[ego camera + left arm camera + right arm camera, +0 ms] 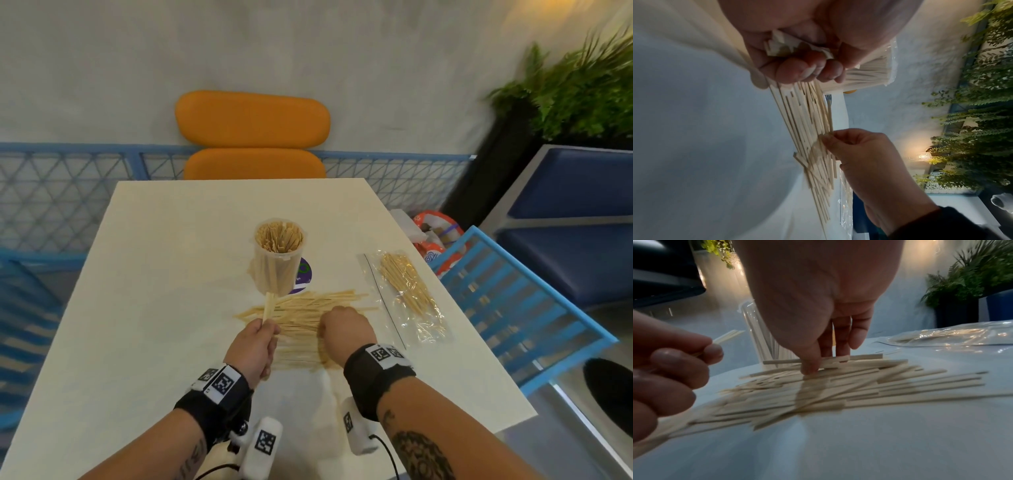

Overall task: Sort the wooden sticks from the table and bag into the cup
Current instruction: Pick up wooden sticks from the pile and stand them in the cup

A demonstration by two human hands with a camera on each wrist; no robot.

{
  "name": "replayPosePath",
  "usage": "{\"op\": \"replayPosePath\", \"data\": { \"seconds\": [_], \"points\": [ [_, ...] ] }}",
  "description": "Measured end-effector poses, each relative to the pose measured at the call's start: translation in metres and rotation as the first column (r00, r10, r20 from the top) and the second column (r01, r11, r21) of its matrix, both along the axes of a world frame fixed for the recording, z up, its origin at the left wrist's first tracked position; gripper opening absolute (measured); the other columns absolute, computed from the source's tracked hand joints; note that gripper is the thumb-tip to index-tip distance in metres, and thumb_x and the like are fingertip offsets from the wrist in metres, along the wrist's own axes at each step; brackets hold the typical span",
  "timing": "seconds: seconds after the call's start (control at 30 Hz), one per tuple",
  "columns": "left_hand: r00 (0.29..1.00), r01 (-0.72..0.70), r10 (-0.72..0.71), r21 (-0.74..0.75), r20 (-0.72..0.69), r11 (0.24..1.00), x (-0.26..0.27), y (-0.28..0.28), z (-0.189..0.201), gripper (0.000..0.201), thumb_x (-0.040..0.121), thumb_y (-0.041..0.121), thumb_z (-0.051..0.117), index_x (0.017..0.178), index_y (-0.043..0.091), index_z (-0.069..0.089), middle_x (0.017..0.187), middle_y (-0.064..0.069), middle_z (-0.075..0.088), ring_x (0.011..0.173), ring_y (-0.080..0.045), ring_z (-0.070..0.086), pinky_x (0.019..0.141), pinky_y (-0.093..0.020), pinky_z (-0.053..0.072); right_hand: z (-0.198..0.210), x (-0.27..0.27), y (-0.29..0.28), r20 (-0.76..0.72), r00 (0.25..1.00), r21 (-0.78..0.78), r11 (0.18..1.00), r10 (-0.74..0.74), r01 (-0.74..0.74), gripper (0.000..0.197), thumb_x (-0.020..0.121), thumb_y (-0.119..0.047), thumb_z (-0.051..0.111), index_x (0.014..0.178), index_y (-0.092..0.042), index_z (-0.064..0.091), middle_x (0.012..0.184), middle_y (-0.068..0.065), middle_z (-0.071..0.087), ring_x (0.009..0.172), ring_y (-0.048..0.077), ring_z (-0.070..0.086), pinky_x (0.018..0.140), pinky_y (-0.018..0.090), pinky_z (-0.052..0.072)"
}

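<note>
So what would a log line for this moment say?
left hand: holds stick bundle | right hand: picking from loose sticks | cup: part-filled

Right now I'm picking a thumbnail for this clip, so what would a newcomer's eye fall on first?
Probably the clear cup packed with upright wooden sticks in the middle of the white table, with a loose pile of sticks spread just in front of it. The left hand holds a small bunch while the right hand picks at the pile; a plastic bag of sticks lies at right.
</note>
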State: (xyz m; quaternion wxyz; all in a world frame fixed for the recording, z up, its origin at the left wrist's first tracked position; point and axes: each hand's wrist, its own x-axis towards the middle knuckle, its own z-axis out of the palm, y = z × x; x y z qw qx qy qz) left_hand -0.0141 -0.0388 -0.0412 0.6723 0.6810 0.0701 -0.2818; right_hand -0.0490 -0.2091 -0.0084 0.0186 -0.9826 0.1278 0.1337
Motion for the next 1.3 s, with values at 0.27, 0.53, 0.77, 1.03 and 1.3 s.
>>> {"op": "replayPosePath", "data": {
  "seconds": [0.27, 0.53, 0.77, 1.03, 1.3],
  "points": [
    [0.998, 0.021, -0.017, -0.062, 0.068, 0.998, -0.003, -0.006, 0.022, 0.024, 0.107, 0.022, 0.041, 0.098, 0.009, 0.059, 0.076, -0.006, 0.064, 0.059, -0.019, 0.055, 0.055, -0.031, 0.042, 0.027, -0.011, -0.010, 0.178, 0.913, 0.564, 0.798, -0.368, 0.212, 0.033, 0.094, -0.028, 0.062, 0.072, -0.003, 0.061, 0.065, 0.002, 0.052, 0.063, 0.014, 0.050, 0.062, 0.028, 0.042],
    [0.993, 0.016, -0.063, -0.422, -0.097, 0.906, -0.018, -0.044, 0.061, 0.024, 0.105, 0.024, 0.047, 0.111, 0.013, 0.068, 0.101, -0.014, 0.076, 0.083, -0.028, 0.072, 0.071, -0.040, 0.059, 0.057, -0.030, 0.012, -0.002, 0.851, 0.937, 0.297, -0.526, 0.186, 0.022, 0.092, -0.018, 0.069, 0.091, 0.003, 0.075, 0.072, 0.003, 0.067, 0.052, 0.003, 0.057, 0.049, 0.015, 0.045],
    [0.982, 0.142, -0.173, -0.313, -0.076, 0.939, -0.014, -0.051, 0.063, 0.024, 0.106, 0.028, 0.046, 0.105, 0.009, 0.060, 0.076, -0.008, 0.068, 0.056, -0.022, 0.062, 0.057, -0.031, 0.048, 0.059, -0.034, -0.007, 0.188, 0.919, 0.670, 0.730, -0.346, 0.137, 0.027, 0.086, -0.040, 0.073, 0.077, -0.015, 0.079, 0.070, 0.001, 0.072, 0.068, 0.008, 0.065, 0.074, 0.030, 0.054],
    [0.952, 0.303, -0.307, -0.197, 0.012, 0.932, -0.021, -0.046, 0.065, 0.023, 0.107, 0.027, 0.040, 0.099, 0.010, 0.053, 0.059, 0.004, 0.039, 0.048, -0.011, 0.026, 0.048, -0.025, 0.019, 0.085, -0.010, -0.011, 0.366, 0.827, 0.686, 0.724, -0.427, 0.071, 0.047, 0.100, -0.043, 0.051, 0.143, -0.024, 0.047, 0.129, -0.008, 0.057, 0.100, 0.008, 0.061, 0.090, 0.024, 0.045],
    [0.939, 0.345, -0.333, -0.202, 0.089, 0.917, -0.019, -0.040, 0.074, 0.026, 0.108, 0.024, 0.036, 0.085, 0.013, 0.041, 0.059, 0.004, 0.037, 0.047, -0.010, 0.025, 0.042, -0.024, 0.023, 0.071, 0.002, 0.002, 0.310, 0.906, 0.698, 0.716, -0.289, -0.010, 0.035, 0.104, -0.042, 0.039, 0.115, -0.020, 0.065, 0.099, 0.000, 0.071, 0.088, 0.019, 0.066, 0.087, 0.043, 0.054]
  ]
}}
